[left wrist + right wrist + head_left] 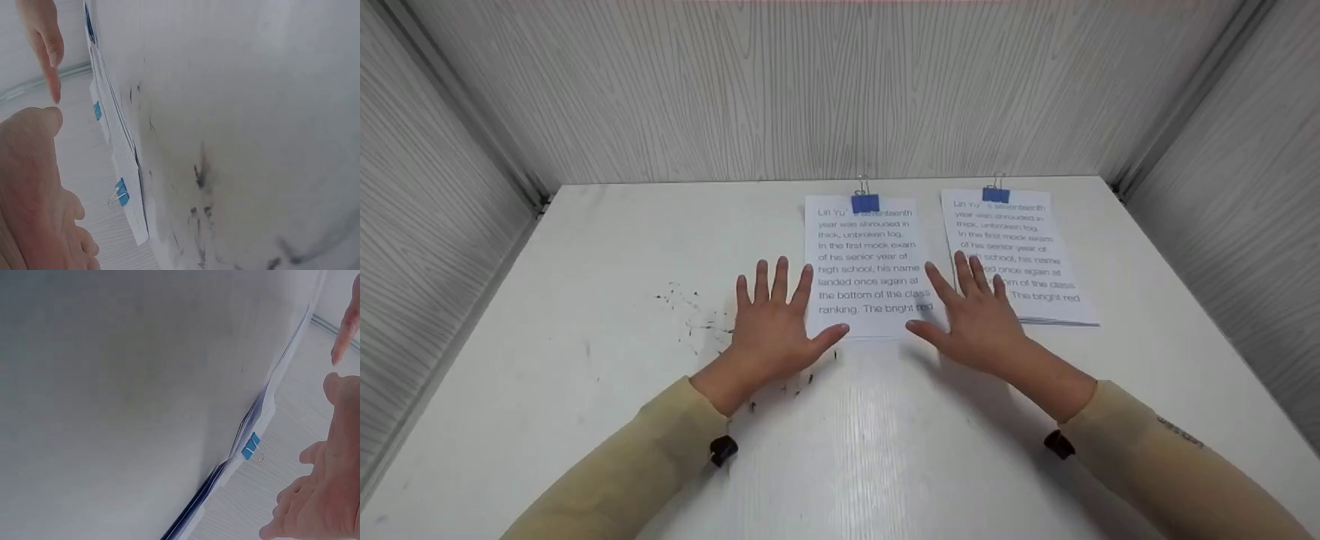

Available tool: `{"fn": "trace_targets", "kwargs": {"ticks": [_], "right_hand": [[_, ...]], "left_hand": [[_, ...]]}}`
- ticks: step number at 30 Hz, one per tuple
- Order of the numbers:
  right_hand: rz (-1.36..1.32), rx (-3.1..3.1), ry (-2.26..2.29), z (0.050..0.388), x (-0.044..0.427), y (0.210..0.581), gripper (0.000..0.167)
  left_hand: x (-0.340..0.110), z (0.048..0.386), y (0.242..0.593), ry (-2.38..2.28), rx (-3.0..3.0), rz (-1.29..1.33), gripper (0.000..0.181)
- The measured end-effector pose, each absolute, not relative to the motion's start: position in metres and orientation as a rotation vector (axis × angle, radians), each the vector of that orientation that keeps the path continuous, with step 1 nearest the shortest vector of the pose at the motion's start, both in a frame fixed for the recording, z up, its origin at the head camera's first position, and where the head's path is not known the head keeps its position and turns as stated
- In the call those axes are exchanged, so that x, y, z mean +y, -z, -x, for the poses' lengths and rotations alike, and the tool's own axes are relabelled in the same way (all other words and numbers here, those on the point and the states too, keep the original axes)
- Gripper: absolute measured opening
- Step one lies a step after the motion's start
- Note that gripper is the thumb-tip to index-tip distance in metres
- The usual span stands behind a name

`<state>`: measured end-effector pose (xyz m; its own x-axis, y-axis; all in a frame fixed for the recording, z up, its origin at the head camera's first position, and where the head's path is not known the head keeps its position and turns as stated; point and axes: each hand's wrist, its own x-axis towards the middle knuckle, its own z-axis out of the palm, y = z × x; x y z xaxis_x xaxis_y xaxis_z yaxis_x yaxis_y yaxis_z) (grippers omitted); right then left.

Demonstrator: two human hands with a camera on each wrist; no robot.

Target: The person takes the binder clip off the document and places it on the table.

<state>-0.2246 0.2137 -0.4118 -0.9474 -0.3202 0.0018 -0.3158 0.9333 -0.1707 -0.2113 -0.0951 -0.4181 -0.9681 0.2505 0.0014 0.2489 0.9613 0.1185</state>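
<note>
Behind the smooth white worktop (870, 442), an upright pale-grey panel with wood grain (660, 90). Left and right of the worktop, matching grained side panels (420, 172). Rising from its back corners, straight grey strips (1191, 90). On its left half, scattered small dark marks (709, 326).

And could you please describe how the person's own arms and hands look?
The left sleeve and right sleeve are beige, the right bearing a small dark marking, unreadable here. A small black piece shows beside each sleeve. The left hand and right hand are ungloved.
</note>
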Motion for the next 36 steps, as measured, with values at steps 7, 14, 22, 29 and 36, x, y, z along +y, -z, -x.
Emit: {"fn": "trace_targets", "kwargs": {"ticks": [7,14,22,29,36], "right_hand": [[0.524,3.009,0.337,0.253,0.209,0.413,0.097],[0.566,2.948,0.330,0.272,0.203,0.417,0.098],[0.639,2.889,0.334,0.284,0.197,0.422,0.096],[0.601,2.800,0.350,0.288,0.199,0.425,0.090],[0.581,2.755,0.340,0.289,0.202,0.423,0.088]], "left_hand": [[-0.090,0.237,0.417,-0.169,3.075,-0.358,0.104],[-0.087,0.258,0.420,-0.170,3.013,-0.385,0.102],[-0.086,0.270,0.426,-0.199,2.942,-0.455,0.098],[-0.087,0.269,0.432,-0.219,2.881,-0.496,0.093],[-0.085,0.269,0.432,-0.226,2.856,-0.506,0.090]]}}
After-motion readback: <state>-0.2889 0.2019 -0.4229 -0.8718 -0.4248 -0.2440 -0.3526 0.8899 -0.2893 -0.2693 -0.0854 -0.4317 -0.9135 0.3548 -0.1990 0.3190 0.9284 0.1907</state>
